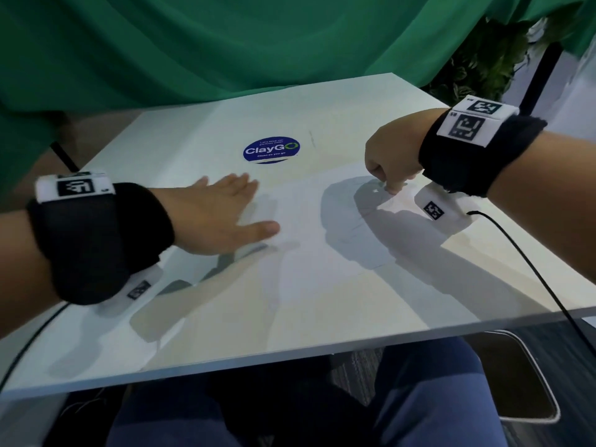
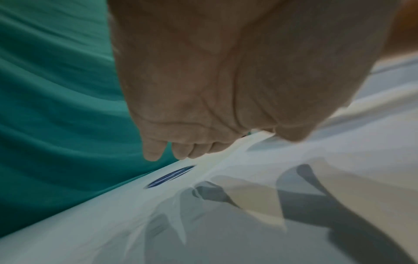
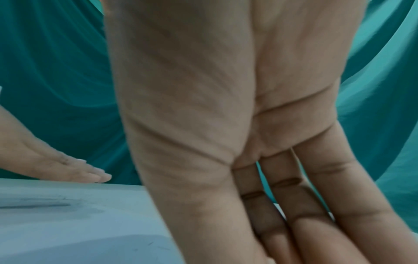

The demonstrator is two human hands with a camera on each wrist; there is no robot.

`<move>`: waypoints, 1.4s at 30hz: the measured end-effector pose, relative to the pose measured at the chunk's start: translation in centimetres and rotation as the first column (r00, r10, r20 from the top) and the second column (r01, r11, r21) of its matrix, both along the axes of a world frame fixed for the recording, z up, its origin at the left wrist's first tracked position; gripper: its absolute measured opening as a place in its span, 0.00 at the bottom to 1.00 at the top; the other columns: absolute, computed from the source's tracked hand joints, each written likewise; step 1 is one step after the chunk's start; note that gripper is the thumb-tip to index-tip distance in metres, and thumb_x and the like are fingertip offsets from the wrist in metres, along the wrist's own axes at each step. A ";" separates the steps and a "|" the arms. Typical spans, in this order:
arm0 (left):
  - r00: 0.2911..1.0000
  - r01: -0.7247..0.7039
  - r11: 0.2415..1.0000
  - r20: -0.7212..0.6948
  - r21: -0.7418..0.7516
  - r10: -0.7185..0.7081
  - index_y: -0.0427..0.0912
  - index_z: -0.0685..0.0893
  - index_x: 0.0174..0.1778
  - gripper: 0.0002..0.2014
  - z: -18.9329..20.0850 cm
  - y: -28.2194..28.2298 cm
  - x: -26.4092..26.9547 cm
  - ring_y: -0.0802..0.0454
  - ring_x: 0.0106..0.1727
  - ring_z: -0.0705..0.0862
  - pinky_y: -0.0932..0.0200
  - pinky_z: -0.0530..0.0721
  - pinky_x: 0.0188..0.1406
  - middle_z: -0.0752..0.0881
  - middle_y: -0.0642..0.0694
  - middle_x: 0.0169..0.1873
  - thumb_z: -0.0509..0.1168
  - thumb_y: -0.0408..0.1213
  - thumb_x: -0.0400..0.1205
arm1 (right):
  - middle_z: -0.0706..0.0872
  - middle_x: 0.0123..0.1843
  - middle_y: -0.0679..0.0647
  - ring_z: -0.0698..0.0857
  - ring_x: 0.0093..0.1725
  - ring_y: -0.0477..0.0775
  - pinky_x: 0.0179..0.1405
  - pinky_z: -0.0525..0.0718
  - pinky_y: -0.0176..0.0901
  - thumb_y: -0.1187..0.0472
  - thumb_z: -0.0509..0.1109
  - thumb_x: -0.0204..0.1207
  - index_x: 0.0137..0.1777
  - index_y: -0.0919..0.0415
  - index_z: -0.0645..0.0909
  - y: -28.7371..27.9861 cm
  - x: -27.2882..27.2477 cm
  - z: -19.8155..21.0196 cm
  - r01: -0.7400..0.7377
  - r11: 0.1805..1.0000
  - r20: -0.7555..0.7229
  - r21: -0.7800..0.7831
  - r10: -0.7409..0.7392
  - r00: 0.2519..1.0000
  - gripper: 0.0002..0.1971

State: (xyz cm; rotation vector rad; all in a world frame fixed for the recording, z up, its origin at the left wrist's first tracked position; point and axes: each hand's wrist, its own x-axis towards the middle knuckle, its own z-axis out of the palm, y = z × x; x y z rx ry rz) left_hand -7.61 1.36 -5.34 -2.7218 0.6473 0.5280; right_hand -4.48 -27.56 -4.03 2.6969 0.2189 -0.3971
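A thin white sheet [image 1: 303, 221] lies on the white table [image 1: 225, 317], hard to tell apart from it. My left hand [image 1: 238, 208] lies flat with straight fingers and presses the sheet's left edge; the left wrist view shows its palm [image 2: 192, 107] just over the table. My right hand [image 1: 387, 185] hovers at the sheet's far right part with fingers [image 3: 300, 223] bunched downward against the thumb, pinching the sheet there. The pinch point itself is cut off in the right wrist view. That view also shows the left hand [image 3: 74, 169] flat on the table.
A blue oval ClayGo sticker [image 1: 271, 149] is stuck to the table beyond the hands. A green curtain [image 1: 193, 43] hangs behind the far edge. A leafy plant [image 1: 477, 59] stands at the far right. A black cable [image 1: 532, 269] trails off the right wrist.
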 end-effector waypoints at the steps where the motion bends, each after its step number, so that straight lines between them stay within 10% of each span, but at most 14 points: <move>1: 0.998 0.061 0.998 -0.001 -0.002 -0.061 0.47 0.32 0.92 0.54 -0.1 -1.4 -0.4 0.55 0.91 0.34 0.47 0.38 0.90 0.33 0.49 0.91 0.37 0.79 0.78 | 0.81 0.30 0.50 0.75 0.30 0.51 0.29 0.72 0.40 0.60 0.79 0.76 0.41 0.61 0.84 0.1 -0.1 0.0 -0.002 1.000 0.000 -0.011 0.002 1.000 0.08; 7: 0.981 0.186 0.981 -0.045 -0.048 -0.188 0.53 0.37 0.93 0.53 0.3 -7.7 0.2 0.55 0.92 0.44 0.50 0.47 0.89 0.36 0.56 0.92 0.49 0.79 0.79 | 0.84 0.40 0.53 0.79 0.42 0.58 0.28 0.69 0.38 0.58 0.74 0.82 0.54 0.66 0.89 0.0 -1.0 -0.7 -0.021 0.999 0.020 -0.045 0.022 1.000 0.10; 13: 0.969 0.223 0.970 -0.089 -0.099 -0.232 0.61 0.41 0.92 0.53 -0.3 -9.7 1.1 0.53 0.92 0.55 0.48 0.55 0.89 0.41 0.58 0.92 0.50 0.82 0.76 | 0.92 0.37 0.51 0.90 0.40 0.56 0.33 0.77 0.41 0.56 0.70 0.79 0.41 0.56 0.83 -4.0 -2.5 -0.8 0.026 0.947 0.143 0.319 -0.075 0.987 0.07; 25: 0.945 0.221 0.974 -0.236 -0.054 -0.228 0.69 0.46 0.90 0.76 0.2 -11.4 3.6 0.51 0.86 0.67 0.41 0.68 0.84 0.60 0.68 0.83 0.77 0.84 0.47 | 0.93 0.37 0.44 0.91 0.36 0.42 0.38 0.82 0.35 0.48 0.76 0.81 0.45 0.47 0.87 -4.1 -5.5 -0.9 0.012 0.793 0.075 0.609 -0.073 0.995 0.05; 30: 0.969 0.176 0.984 -0.178 0.006 -0.172 0.65 0.40 0.92 0.76 0.4 -12.2 2.8 0.49 0.90 0.59 0.43 0.61 0.88 0.46 0.62 0.92 0.72 0.86 0.51 | 0.92 0.38 0.46 0.91 0.39 0.48 0.38 0.81 0.37 0.52 0.77 0.79 0.46 0.49 0.87 -3.6 -5.2 -1.7 -0.006 0.796 0.087 0.605 -0.059 0.994 0.04; 42: 0.977 0.149 0.989 -0.154 0.008 -0.146 0.70 0.39 0.90 0.71 0.2 -12.9 2.0 0.47 0.90 0.60 0.47 0.62 0.83 0.46 0.55 0.93 0.65 0.90 0.53 | 0.90 0.37 0.46 0.86 0.39 0.50 0.39 0.83 0.41 0.46 0.75 0.78 0.44 0.50 0.89 -1.0 -5.1 -1.4 -0.076 0.867 0.079 0.493 0.043 0.996 0.10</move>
